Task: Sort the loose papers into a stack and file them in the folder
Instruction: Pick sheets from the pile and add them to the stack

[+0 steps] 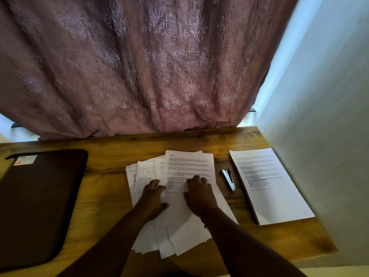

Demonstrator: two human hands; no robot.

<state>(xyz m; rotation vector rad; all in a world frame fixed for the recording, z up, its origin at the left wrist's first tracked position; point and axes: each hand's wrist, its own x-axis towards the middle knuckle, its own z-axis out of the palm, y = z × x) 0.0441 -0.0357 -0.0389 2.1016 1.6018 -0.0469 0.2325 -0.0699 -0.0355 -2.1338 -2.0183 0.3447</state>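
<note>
Head view: looking down on a wooden desk (111, 186), curtain (139, 66) behind, white wall (323, 116) to the right.
Loose papers (189, 162): centre of desk, fanned and overlapping, edges out of line; white sheets, printed text on top sheet, small table near its lower part; corners jutting out at near and left sides.
Stack (271, 182): right of desk, apart from loose papers; squared, several sheets thick, printed face up, tilted slightly clockwise.
Folder (38, 202): left of desk, well apart from papers; dark, zipped type, lying flat and closed, white-and-red label at far left corner.
Stapler (229, 179): small, metal and dark, lying flat between loose papers and stack, touching neither as far as visible.
Left hand (152, 198): palm down on left part of loose papers, fingers spread and nearly straight, pressing flat; holding nothing.
Right hand (198, 193): palm down on top sheet, fingers extended over printed table; pressing, not gripping; thin band at wrist.
Forearms: entering from near edge, both over the papers.
Sharpness: text too blurred to read.
</note>
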